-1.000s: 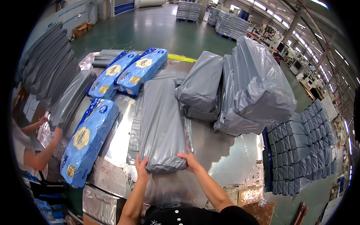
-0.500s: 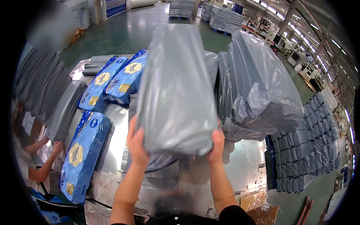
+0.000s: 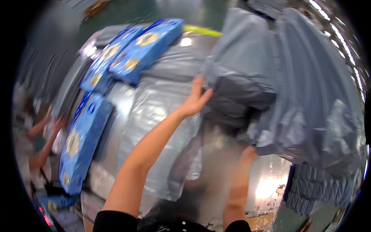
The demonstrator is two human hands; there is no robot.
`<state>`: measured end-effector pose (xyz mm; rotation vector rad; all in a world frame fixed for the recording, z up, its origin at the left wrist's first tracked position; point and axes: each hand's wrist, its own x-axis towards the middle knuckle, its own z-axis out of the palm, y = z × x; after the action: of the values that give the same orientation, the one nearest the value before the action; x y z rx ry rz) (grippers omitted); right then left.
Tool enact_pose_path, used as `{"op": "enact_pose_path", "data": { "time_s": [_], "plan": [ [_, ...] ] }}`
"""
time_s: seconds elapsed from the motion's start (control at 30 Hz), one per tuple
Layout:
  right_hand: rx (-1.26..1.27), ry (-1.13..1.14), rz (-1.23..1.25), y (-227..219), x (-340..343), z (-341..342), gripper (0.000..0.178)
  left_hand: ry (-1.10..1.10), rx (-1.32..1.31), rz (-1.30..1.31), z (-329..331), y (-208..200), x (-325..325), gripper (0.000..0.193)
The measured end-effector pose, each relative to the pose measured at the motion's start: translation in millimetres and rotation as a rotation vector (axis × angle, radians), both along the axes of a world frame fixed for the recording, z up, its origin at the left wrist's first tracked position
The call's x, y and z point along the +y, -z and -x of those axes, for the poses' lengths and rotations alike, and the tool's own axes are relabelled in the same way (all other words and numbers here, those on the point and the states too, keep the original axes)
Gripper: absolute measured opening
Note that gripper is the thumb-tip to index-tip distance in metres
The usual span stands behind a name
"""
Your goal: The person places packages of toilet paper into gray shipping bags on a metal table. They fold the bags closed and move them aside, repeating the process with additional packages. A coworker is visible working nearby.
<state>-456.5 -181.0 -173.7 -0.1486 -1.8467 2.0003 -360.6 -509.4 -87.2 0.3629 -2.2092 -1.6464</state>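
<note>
A long pack wrapped in grey plastic [image 3: 241, 69] stands on the table to the right of centre, its loose wrap crumpled at the near end. Against its left side lies my left hand [image 3: 196, 98], thumb and fingers spread. My right hand [image 3: 248, 154] is at the near lower edge of the grey packs, its fingers smeared by motion and partly hidden. Right of that pack are more tall grey-wrapped packs [image 3: 309, 85], close up against it. Flat grey plastic bags [image 3: 160, 116] lie on the table beneath my left forearm.
Blue plastic-wrapped packs lie at the left, one nearer [image 3: 79, 143] and two farther back [image 3: 148, 46]. The metal table [image 3: 266, 185] reaches toward me. A co-worker's hands [image 3: 56, 123] are at far left. More grey packs [image 3: 320, 189] are stacked low at right.
The grey pack has moved from in front of me to the right, beside the other grey packs. My hands went with it, and the bags beneath have come into view. The head view has shifted.
</note>
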Motion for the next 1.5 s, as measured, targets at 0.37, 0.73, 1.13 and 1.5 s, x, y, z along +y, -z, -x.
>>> {"op": "enact_pose_path", "data": {
  "time_s": [0.37,0.73,1.13,1.5],
  "plan": [
    [-0.037,-0.651,-0.360,9,-31,-177,0.038,-1.294,-0.388,1.072,-576,10,-244,0.034],
    [-0.558,-1.890,-0.176,1,-270,-510,0.032,-0.928,-1.260,0.502,-771,-39,-210,0.088],
    [-1.141,-1.713,0.172,27,-345,-603,0.065,-0.729,-1.003,0.635,-765,-70,-211,0.060],
    [-0.878,-1.771,0.340,-66,-298,-482,0.057,-0.505,-0.175,0.240,-651,-39,-35,0.108]
  ]
}}
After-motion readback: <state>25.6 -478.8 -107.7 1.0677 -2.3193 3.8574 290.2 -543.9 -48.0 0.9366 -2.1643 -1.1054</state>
